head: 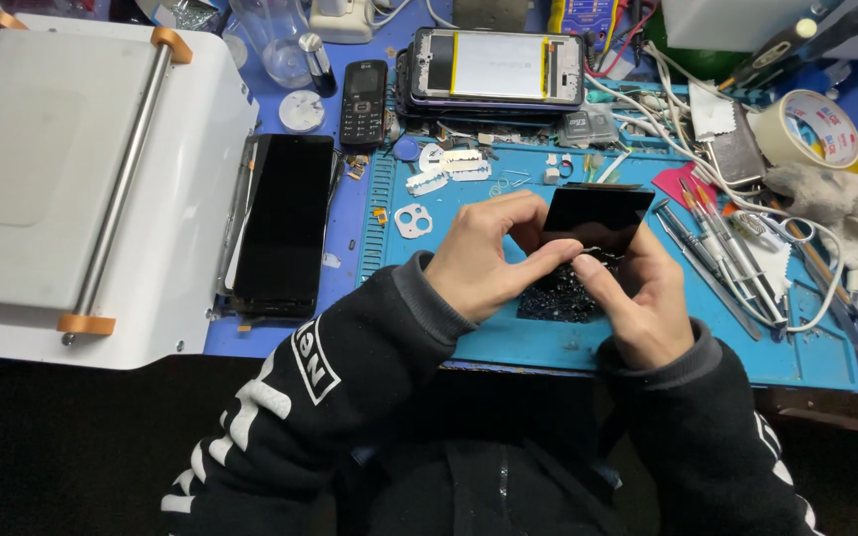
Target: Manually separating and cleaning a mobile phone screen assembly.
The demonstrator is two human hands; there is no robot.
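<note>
Both hands hold a black phone screen panel [596,216] tilted up over the blue work mat [508,342]. My left hand [489,256] grips its left edge, fingers curled over the top and thumb stretched toward the panel's lower edge. From below, my right hand [640,298] supports it, thumb pressing near the bottom edge. Under the panel, a pile of black broken glass bits [560,296] lies on the mat.
A white machine with two bars [81,169] fills the left. Beside it lie a black smartphone [285,223] and a small keypad phone [362,102]. An opened phone [497,67] sits at the back. Tweezers and tools [722,248], white cables, a tape roll [814,127] and a cloth crowd the right.
</note>
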